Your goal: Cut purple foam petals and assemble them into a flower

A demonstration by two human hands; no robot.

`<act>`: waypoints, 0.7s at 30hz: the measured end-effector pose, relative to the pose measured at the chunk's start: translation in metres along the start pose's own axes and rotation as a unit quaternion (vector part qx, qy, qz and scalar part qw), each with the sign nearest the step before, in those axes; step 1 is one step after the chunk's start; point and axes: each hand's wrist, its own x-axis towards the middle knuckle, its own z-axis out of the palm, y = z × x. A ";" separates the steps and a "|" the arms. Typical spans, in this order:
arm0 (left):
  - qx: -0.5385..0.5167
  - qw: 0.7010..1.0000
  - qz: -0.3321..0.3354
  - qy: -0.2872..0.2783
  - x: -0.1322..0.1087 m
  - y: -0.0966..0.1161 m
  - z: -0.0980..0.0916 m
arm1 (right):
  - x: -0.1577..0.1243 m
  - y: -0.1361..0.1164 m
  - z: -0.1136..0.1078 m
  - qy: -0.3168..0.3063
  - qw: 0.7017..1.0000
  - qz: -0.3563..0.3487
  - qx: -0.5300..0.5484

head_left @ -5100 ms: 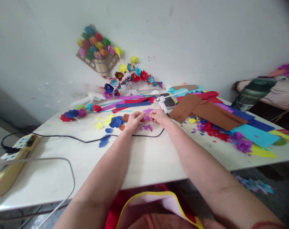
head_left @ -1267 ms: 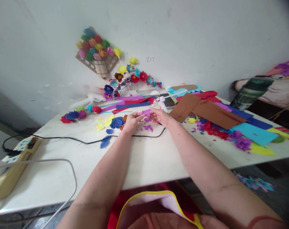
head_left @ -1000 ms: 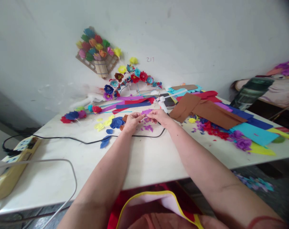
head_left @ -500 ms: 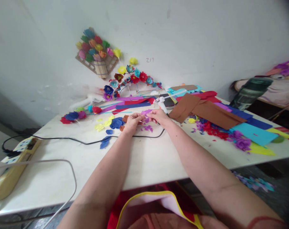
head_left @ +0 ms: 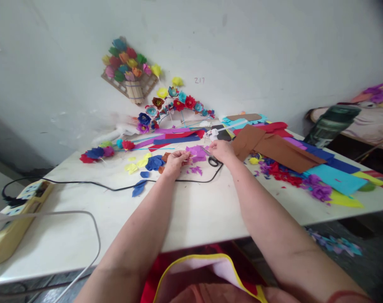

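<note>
My left hand (head_left: 175, 161) is closed in a pinch on the edge of a purple paper flower piece (head_left: 196, 152), low over the white table (head_left: 191, 210). My right hand (head_left: 222, 151) is a little to the right of it, with fingers curled at a pair of scissors (head_left: 210, 156). The scissors' black handle loop shows under that hand and the blades point at the purple paper. Small purple scraps (head_left: 196, 170) lie just below the two hands. A white glue gun (head_left: 214, 133) lies just beyond my right hand.
A black cord (head_left: 115, 185) runs across the table to a power strip (head_left: 17, 210) at the left edge. Blue and yellow petals (head_left: 144, 164) lie left of my hands. Brown, blue and cyan sheets (head_left: 283, 151) cover the right side. Finished paper flowers (head_left: 175, 101) stand against the wall.
My right hand has moved right, away from the purple piece, and scissors now show under it. The purple piece looks spread wider beside my left fingertips. My left hand has hardly moved.
</note>
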 end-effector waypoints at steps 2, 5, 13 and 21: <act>-0.004 1.000 -0.004 0.003 0.001 -0.001 -0.001 | -0.002 0.000 -0.006 -0.031 0.996 0.013 -0.084; -0.012 1.000 -0.005 0.002 0.003 -0.003 -0.002 | -0.008 -0.006 -0.010 -0.098 0.984 0.019 -0.147; -0.029 0.999 -0.018 0.006 0.003 -0.003 -0.003 | -0.013 -0.015 -0.009 -0.149 0.968 0.022 -0.202; -0.044 0.999 -0.017 0.012 0.001 0.000 -0.002 | -0.010 -0.012 -0.011 -0.118 0.979 0.008 -0.165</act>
